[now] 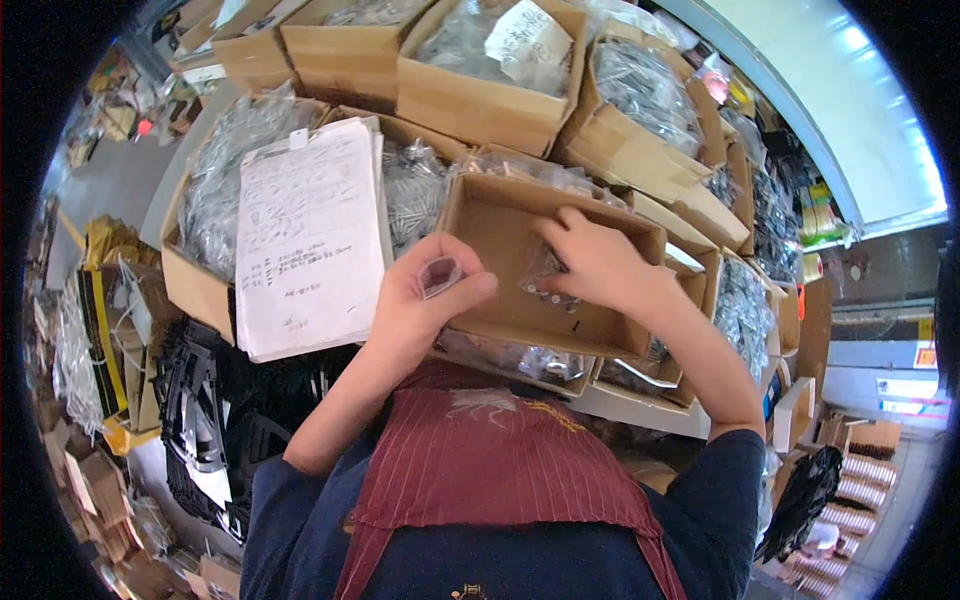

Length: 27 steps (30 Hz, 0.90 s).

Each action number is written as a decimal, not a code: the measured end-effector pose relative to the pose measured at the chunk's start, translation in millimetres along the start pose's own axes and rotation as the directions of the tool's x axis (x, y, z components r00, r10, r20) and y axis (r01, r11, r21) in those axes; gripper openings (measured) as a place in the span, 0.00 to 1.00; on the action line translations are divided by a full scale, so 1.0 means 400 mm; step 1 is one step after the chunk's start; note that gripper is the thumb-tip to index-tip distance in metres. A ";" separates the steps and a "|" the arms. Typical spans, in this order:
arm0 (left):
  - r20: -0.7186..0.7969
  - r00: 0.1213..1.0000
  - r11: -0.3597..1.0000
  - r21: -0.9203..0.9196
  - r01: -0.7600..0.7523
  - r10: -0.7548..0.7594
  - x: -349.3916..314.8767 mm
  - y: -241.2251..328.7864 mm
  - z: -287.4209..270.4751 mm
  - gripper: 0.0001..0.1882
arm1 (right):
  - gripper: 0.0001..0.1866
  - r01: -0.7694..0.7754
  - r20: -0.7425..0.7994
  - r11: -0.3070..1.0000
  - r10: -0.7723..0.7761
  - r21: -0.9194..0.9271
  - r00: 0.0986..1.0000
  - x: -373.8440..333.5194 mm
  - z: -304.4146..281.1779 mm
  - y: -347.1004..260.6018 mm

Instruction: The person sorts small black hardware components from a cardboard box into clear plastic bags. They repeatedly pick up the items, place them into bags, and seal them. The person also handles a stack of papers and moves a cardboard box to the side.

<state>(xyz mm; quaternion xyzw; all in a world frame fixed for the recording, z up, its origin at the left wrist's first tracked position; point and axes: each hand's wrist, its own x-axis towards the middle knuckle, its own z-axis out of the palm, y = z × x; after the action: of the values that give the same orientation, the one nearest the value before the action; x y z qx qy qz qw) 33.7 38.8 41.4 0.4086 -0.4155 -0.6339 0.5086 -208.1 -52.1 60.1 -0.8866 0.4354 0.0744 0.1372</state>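
Note:
My left hand (pixel 425 295) is curled, thumb and fingers closed round a small clear plastic bag (pixel 440 277) whose rounded mouth faces up. It sits over the near left corner of an open, shallow cardboard box (pixel 490 215). Inside that box, towards its right side, my right hand (pixel 595 255) reaches down with bent fingers. Under its fingertips lie a clear plastic bag (pixel 548 268) and several small round metal parts (pixel 553 293); its fingers partly hide what they pinch. One small dark piece (pixel 576 325) rests on the box floor.
A clipboard with written sheets (pixel 310 240) lies left of the box, on cartons of bagged parts. More cardboard cartons (pixel 490 95) filled with bagged metal pieces stand behind and to the right. Black plastic parts (pixel 215 420) are piled at the lower left.

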 end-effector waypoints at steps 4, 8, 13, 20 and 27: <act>-0.013 1.000 0.999 -0.043 0.024 -0.024 0.006 -0.006 0.004 0.07 | 0.15 0.139 0.017 0.990 -0.139 -0.007 0.990 0.022 0.016 0.008; -0.070 0.997 0.994 -0.112 0.022 -0.030 -0.014 0.014 -0.015 0.09 | 0.06 0.160 0.013 0.946 -0.171 0.280 0.985 -0.003 -0.169 0.007; -0.109 0.994 0.986 -0.164 0.012 -0.030 -0.015 0.014 -0.036 0.10 | 0.09 -0.031 0.006 0.627 0.042 0.778 0.999 0.005 -0.185 -0.030; -0.127 0.990 0.994 -0.103 0.041 -0.054 -0.010 0.017 -0.029 0.09 | 0.14 0.205 -0.129 0.725 -0.160 0.657 0.979 0.089 -0.017 0.012; -0.085 0.995 0.995 -0.089 0.049 -0.056 -0.001 0.013 -0.034 0.09 | 0.23 0.318 0.146 0.943 -0.330 0.102 0.933 0.017 0.031 -0.020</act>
<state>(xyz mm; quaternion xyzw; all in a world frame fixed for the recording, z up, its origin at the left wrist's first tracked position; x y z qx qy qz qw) 48.1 37.2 42.0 0.4243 -0.3539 -0.6460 0.5267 -197.7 -48.6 48.2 -0.9314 0.2734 0.1052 0.2159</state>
